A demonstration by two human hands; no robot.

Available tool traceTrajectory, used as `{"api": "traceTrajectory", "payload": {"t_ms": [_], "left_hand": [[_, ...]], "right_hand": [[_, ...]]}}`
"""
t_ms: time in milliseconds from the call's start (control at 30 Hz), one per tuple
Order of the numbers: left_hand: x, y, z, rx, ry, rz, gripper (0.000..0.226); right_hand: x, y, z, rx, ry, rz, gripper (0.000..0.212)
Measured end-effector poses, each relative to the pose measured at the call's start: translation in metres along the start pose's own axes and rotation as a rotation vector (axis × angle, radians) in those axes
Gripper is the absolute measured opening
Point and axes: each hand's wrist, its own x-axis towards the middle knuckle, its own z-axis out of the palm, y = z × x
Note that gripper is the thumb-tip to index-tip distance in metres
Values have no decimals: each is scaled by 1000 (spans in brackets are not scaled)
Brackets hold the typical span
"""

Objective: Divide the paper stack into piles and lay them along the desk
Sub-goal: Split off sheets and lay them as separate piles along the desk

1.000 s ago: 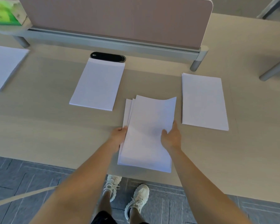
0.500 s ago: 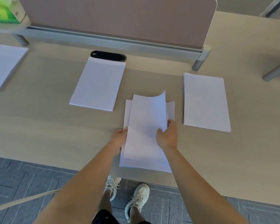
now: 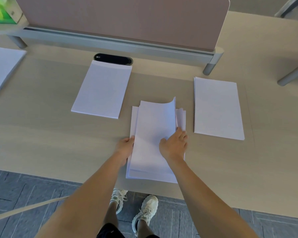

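The loose stack of white paper sheets [image 3: 153, 165] lies at the near edge of the light wooden desk [image 3: 41, 134], directly in front of the person, and its sheets are fanned a little out of line. An upper bundle of sheets [image 3: 155, 124] is raised on its right side, so that its far right corner curls upward while the lower sheets lie flat.

The right hand [image 3: 174, 146] pinches this bundle at the right edge: the thumb presses on top and the fingers go in below the raised sheets. The left hand [image 3: 126, 148] holds the left edge of the stack with fingers curled round it. How deep they reach under the paper is hidden.

Three flat piles are already laid out along the desk, well apart from one another: the white pile on the right [image 3: 217, 109], the white pile in the middle [image 3: 101, 91] touching the black oval cable port [image 3: 113, 59], and the white pile at far left [image 3: 2, 69], which the picture cuts off.

So the task seems more than half done — one further portion is being separated now. What is left, in my judgement, is to lift it off and find it a free place. The lower sheets look like at least one more pile, perhaps several — the thickness is hard to read.
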Motion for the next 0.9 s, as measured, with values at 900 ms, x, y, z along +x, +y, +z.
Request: {"api": "traceTrajectory", "payload": {"t_ms": [900], "left_hand": [[-2,14,11,295,102,35,65]], "right_hand": [[35,52,-56,883,-274,216,19]]}}
